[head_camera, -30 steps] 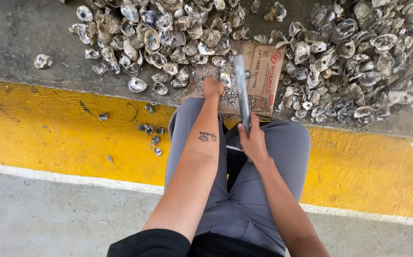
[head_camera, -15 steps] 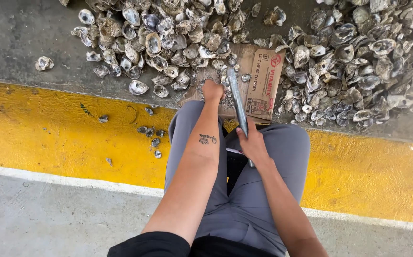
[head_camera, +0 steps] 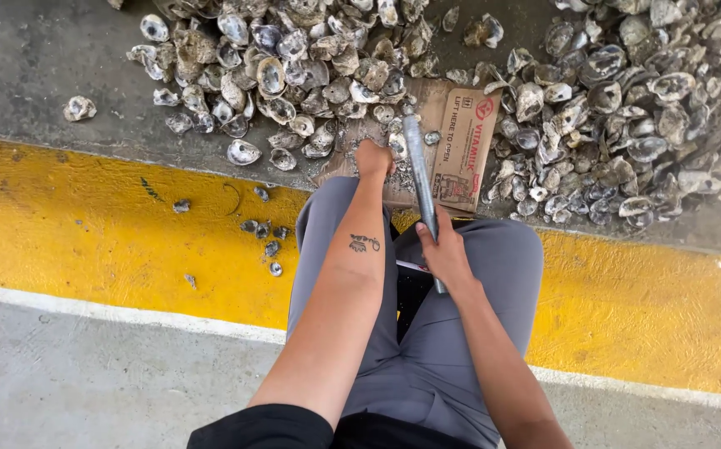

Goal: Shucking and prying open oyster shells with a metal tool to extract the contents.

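1. Grey concrete floor [head_camera: 36,75] fills the top of the view, with a broad yellow stripe [head_camera: 78,241] across the middle and a thin white line [head_camera: 111,309] below it.
2. Oyster shells [head_camera: 627,108] lie heaped on the concrete in two big piles, one at top centre and one at right; a few strays sit on the yellow stripe near the left knee.
3. Grey trousers [head_camera: 427,366] cover the person's legs, which reach from the bottom edge up to the piles.
4. Brown cardboard [head_camera: 460,150] lies flat between the piles, just past the knees, partly under shells.
5. Right hand [head_camera: 444,249] is wrapped tight around the lower end of a metal rod [head_camera: 417,166]; the rod slants up and away, its tip over the cardboard among the shells.
6. Left hand [head_camera: 374,158] rests on the cardboard beside the rod's upper part, fingers curled down; what it grips, if anything, I cannot tell.
7. One lone shell [head_camera: 79,107] sits apart at far left.
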